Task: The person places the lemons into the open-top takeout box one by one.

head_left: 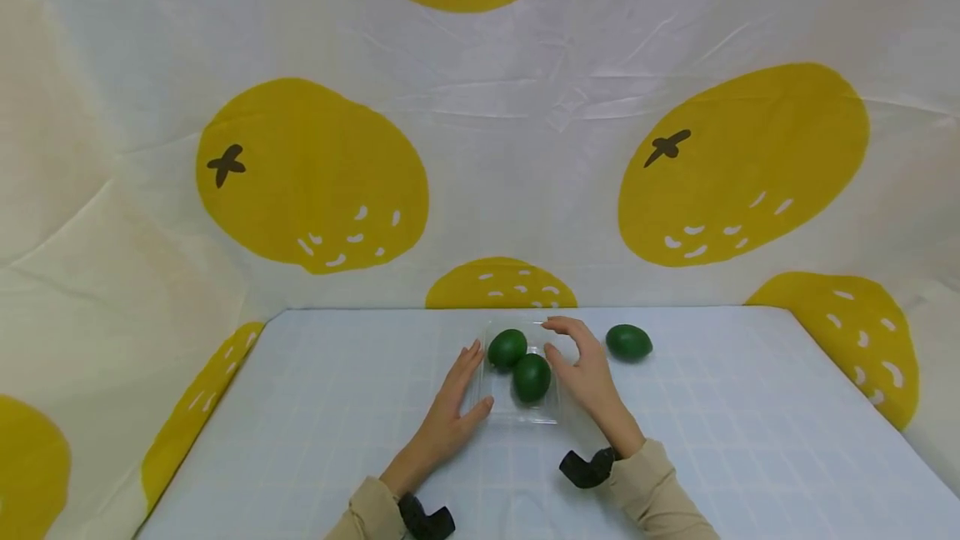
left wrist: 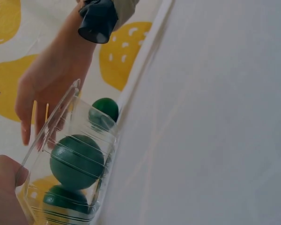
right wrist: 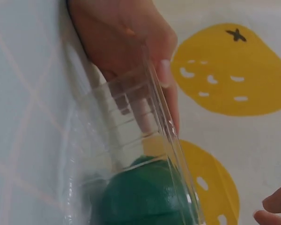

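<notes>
A clear plastic box point(head_left: 536, 417) stands on the table with two dark green, lime-like fruits inside, one point(head_left: 507, 349) farther back and one point(head_left: 532, 379) nearer. A third such fruit point(head_left: 629, 343) lies on the table right of the box. My left hand point(head_left: 446, 419) rests along the box's left side, fingers extended and thumb by the rim; the left wrist view shows that thumb point(left wrist: 9, 176) against the plastic. Over the box's right edge, my right hand point(head_left: 588, 369) has thumb and fingers spread apart in a loose curve, holding nothing. Its fingertips point(right wrist: 276, 204) show beyond the box.
The table point(head_left: 337, 407) has a pale checked cloth. Behind it hangs a white curtain point(head_left: 517, 173) printed with yellow fruits. Each wrist wears a black camera mount, such as the right one point(head_left: 587, 470).
</notes>
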Demonstrator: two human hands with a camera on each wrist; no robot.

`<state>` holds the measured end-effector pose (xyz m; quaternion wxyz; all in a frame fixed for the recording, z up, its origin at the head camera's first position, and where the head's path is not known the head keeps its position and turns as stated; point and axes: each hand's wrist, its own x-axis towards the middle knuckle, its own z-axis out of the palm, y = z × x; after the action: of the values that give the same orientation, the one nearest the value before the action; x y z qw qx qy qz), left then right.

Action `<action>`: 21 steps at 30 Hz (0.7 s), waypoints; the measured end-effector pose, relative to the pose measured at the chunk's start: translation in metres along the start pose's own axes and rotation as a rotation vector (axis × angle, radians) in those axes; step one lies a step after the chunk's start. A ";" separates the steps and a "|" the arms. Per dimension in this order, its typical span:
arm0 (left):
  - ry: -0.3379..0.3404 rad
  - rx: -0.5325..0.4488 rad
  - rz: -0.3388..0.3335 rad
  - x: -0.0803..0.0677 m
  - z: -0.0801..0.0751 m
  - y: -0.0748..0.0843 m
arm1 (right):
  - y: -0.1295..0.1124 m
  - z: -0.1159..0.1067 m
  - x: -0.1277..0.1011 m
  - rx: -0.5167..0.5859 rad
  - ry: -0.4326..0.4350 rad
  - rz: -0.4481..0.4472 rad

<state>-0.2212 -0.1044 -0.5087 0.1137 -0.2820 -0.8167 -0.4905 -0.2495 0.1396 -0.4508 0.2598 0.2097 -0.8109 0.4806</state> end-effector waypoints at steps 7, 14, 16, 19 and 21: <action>0.002 0.020 -0.001 0.000 0.001 -0.004 | 0.014 -0.012 0.007 -0.056 0.254 0.014; 0.008 0.022 0.004 0.000 0.001 -0.002 | 0.027 -0.026 0.007 -0.060 0.398 0.157; 0.003 0.019 0.001 0.000 0.002 -0.002 | 0.031 -0.030 0.005 -0.078 0.432 0.219; -0.003 0.018 -0.005 0.000 0.002 -0.002 | 0.040 -0.033 0.002 -0.118 0.468 0.304; -0.005 0.020 -0.011 0.000 0.002 -0.003 | 0.046 -0.034 -0.001 -0.149 0.479 0.354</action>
<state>-0.2226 -0.1037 -0.5115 0.1117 -0.2776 -0.8234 -0.4821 -0.2684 0.1901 -0.4686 0.3706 -0.0736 -0.7835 0.4933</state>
